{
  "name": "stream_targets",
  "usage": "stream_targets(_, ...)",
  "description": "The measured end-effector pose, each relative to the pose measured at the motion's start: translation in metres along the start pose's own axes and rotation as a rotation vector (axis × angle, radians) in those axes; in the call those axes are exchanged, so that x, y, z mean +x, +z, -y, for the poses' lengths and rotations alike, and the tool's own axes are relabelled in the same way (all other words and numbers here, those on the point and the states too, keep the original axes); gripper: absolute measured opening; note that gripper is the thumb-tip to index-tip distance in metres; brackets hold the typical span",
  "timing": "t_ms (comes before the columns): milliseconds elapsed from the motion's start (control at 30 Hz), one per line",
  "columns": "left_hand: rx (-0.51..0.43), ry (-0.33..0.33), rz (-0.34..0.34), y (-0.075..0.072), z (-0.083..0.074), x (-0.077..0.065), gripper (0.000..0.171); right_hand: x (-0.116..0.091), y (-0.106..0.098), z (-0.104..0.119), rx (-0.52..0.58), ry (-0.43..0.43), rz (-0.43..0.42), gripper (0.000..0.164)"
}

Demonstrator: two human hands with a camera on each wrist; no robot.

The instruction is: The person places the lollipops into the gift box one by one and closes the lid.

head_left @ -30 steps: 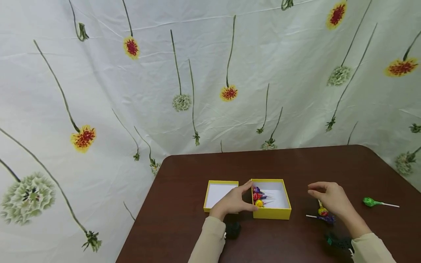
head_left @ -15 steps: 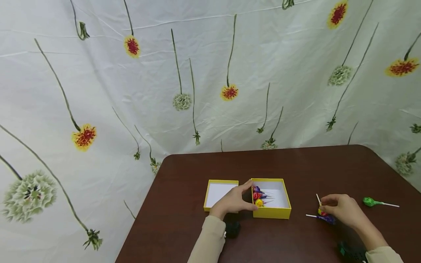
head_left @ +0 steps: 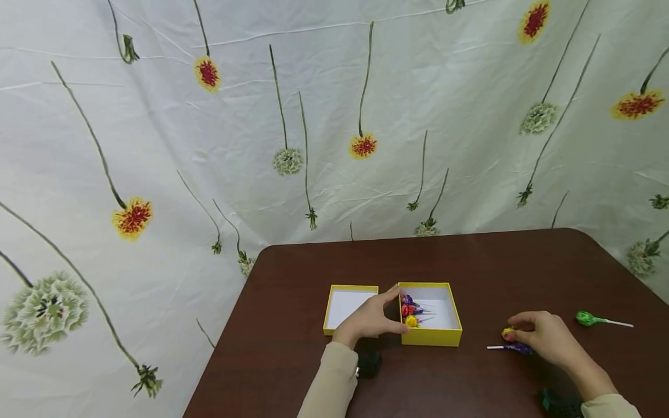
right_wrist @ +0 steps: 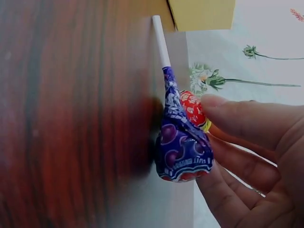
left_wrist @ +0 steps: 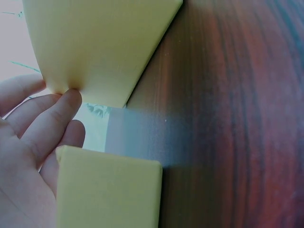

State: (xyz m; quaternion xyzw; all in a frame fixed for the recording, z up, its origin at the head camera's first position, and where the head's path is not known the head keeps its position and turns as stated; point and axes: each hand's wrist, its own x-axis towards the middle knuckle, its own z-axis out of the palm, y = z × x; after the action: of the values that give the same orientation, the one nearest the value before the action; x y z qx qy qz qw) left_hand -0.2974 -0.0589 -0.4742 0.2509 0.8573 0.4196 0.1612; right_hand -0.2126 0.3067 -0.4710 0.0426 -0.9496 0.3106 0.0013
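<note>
My left hand holds the left side of an open yellow box, thumb at the front corner and fingers at the back. In the left wrist view its fingertips press the outer box wall. Inside, several wrapped lollipops lie along the left wall, sticks pointing right. My right hand pinches a red and yellow lollipop between thumb and fingers; its stick is hidden. A purple lollipop lies right beside those fingers on the table, its white stick pointing left.
The yellow box lid, white inside, lies left of the box. Farther right lies a green lollipop with its stick to the right. A flower-patterned cloth hangs behind the dark brown table.
My right hand has come down onto the red and yellow lollipop and pinched it. Its stick, which pointed away before, no longer shows. My left hand has stayed on the box.
</note>
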Motion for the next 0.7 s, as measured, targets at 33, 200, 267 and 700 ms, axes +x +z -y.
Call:
stream_targets(33, 0.000, 0.000, 0.000, -0.0003, 0.0002, 0.0000, 0.093, 0.0002, 0.0003, 0.0000, -0.007, -0.002, 0.001, 0.026)
stream_targets(200, -0.009, 0.005, 0.000, -0.0007, 0.0011, 0.0003, 0.092, 0.0022, 0.0004, -0.0027, -0.050, -0.048, 0.022, 0.023)
stream_targets(267, -0.007, 0.006, 0.001, -0.0008, 0.0011, 0.0004, 0.092, 0.0026, 0.0005, -0.0044, -0.060, -0.068, 0.035, 0.021)
stream_targets(700, 0.000, 0.013, 0.002, -0.0006, 0.0003, -0.0002, 0.092, 0.0019, 0.0021, -0.0031, -0.051, -0.081, 0.052, 0.022)
